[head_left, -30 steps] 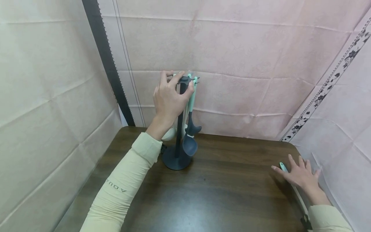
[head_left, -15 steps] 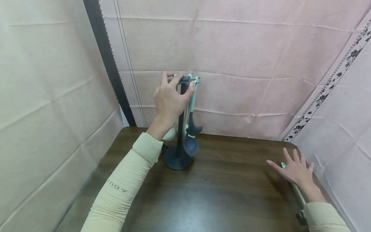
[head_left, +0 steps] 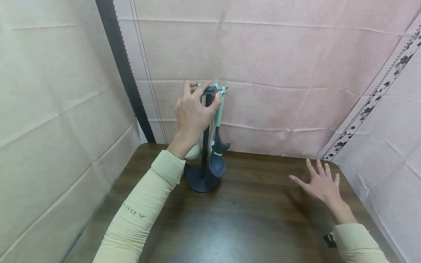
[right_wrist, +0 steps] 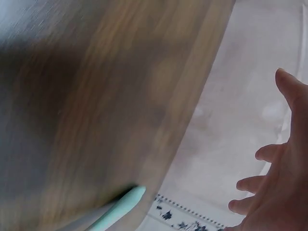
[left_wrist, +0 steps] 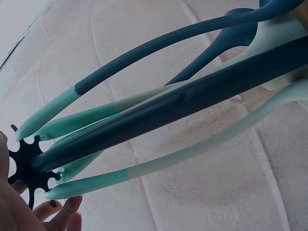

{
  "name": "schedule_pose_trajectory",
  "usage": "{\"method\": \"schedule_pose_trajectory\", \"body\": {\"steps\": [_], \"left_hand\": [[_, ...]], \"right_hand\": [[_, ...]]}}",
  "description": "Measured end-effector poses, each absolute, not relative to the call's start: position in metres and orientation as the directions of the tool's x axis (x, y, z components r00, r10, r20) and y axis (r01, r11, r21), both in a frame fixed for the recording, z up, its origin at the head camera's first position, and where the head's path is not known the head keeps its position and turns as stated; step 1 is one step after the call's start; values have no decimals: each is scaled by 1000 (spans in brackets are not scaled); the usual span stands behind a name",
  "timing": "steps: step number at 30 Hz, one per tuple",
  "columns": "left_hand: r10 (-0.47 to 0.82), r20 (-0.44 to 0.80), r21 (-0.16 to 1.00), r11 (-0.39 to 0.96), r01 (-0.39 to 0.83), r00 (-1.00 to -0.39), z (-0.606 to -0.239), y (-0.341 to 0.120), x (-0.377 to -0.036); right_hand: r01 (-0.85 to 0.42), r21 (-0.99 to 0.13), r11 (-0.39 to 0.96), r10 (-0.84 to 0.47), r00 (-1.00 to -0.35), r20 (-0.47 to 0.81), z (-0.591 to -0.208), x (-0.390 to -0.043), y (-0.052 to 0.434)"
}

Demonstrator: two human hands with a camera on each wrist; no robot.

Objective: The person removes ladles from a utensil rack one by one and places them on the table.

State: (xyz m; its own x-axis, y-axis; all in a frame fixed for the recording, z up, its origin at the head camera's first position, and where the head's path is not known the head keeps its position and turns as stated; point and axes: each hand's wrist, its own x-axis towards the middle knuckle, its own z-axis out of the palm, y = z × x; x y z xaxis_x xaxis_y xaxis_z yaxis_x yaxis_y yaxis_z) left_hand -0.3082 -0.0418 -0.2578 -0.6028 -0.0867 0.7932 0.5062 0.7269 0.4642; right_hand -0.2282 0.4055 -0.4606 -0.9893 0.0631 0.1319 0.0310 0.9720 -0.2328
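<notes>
Utensil stand (head_left: 204,153) at the far left of the table (head_left: 250,219) stays gripped at its top by the left hand (head_left: 192,113), while the right hand (head_left: 320,186), fingers spread wide and holding nothing, has lifted off the mint-handled utensil (right_wrist: 120,209) at the right edge.

The utensil stand (head_left: 204,146) stands at the table's (head_left: 256,215) back left (utensils (head_left: 216,160) hanging from it).

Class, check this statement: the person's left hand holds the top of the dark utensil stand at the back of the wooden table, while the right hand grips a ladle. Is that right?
Not quite. The left hand does hold the top of the utensil stand at the back of the table, but the right hand grips nothing: its fingers are spread open above the tabletop. The head view shows this.
</notes>
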Motion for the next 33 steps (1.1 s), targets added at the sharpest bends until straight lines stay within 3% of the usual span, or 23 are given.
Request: {"method": "schedule_pose_trajectory", "body": {"steps": [33], "left_hand": [[-82, 796, 458, 731, 507, -600, -257, -42, -307]], "right_hand": [[-53, -255, 966, 10, -971, 238, -441, -233, 363]]}}
